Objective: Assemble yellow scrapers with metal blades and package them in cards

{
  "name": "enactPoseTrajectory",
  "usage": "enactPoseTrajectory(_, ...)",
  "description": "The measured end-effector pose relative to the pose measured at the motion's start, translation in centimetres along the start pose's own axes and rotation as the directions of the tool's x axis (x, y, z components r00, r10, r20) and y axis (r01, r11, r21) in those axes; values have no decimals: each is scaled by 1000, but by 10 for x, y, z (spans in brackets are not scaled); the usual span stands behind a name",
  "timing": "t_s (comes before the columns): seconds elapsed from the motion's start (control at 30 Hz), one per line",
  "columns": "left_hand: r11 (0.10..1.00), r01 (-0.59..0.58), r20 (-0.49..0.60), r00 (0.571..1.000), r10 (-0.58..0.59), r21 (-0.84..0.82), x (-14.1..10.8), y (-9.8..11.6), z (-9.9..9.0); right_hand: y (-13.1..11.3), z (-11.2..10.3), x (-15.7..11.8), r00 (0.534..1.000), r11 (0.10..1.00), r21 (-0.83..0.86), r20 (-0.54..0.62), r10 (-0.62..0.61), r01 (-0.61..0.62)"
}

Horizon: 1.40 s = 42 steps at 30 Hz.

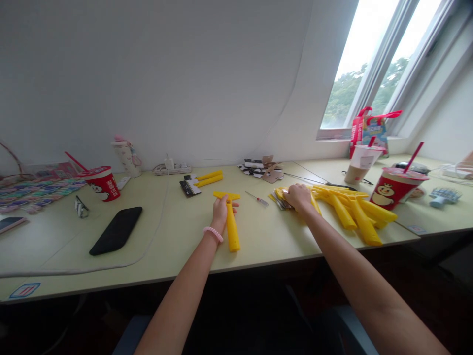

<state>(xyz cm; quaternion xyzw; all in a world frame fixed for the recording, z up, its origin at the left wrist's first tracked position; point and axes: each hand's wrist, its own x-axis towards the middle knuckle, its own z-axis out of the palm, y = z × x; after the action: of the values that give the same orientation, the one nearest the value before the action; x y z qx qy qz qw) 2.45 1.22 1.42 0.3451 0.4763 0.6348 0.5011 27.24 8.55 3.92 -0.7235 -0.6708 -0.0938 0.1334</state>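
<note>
My left hand is closed around the head of a yellow T-shaped scraper, whose handle points toward the table's front edge. My right hand reaches down onto a small pile of flat yellow and silvery pieces; its fingers are bent, and what lies under their tips is hidden. Just right of it, several more yellow scrapers lie heaped together. Between my hands rests a screwdriver with a pale handle and thin shaft. Farther back lie two yellow scrapers with black-and-white cards at their heads.
A black phone-like slab and a red cup are on the left. Cardboard scraps and a power strip sit by the wall. Another red cup and a milky drink cup stand close to the scraper heap.
</note>
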Motion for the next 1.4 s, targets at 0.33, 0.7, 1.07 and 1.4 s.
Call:
enactPoseTrajectory(0.33, 998, -32, 61, 998, 29, 48, 1, -5, 1, -11, 0, 1, 994, 998, -36, -89, -57, 54)
enactPoseTrajectory(0.7, 998, 8, 83, 996, -13, 58, 5, -8, 2, -33, -28, 8, 971, 719, 695, -159, 177, -17)
enactPoseTrajectory(1.07, 996, -15, 126, 992, 3, 92, -3, -3, 4, -97, -15, -28, 958, -166, 959, 192, -215, -229)
enactPoseTrajectory(1.4, 987, -38, 150, 989, 14, 158, 4, -9, 0, -98, 5, -34, 959, -369, 890, 208, -194, -268)
